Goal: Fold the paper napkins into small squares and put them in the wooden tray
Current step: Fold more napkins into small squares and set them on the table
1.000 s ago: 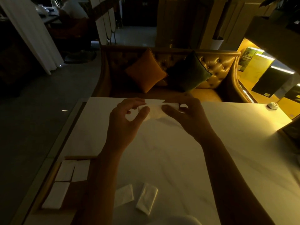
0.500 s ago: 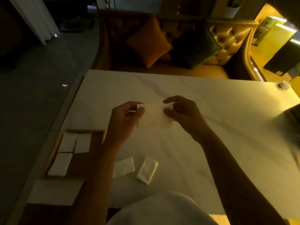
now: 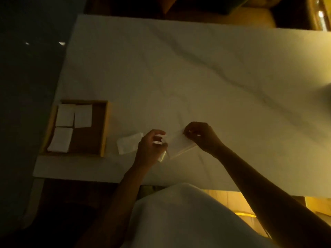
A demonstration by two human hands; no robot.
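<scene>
A white paper napkin [image 3: 179,144] lies low over the white table [image 3: 197,77], held between both hands. My left hand [image 3: 152,147] pinches its left edge and my right hand [image 3: 202,136] pinches its far right corner. A wooden tray [image 3: 105,126] sits at the table's left, with three folded white squares [image 3: 65,115] in its left half. One napkin packet [image 3: 129,143] lies between the tray and my left hand. A second packet [image 3: 163,156] shows only as a sliver under my left hand.
The table's near edge runs just below my hands, with my white-clothed lap [image 3: 179,212] under it. A sofa [image 3: 232,11] stands beyond the far edge. Dark floor [image 3: 26,86] lies to the left.
The view tipped down. Both hands came nearer and lower with the napkin, from mid-table to just above the packets by the near edge.
</scene>
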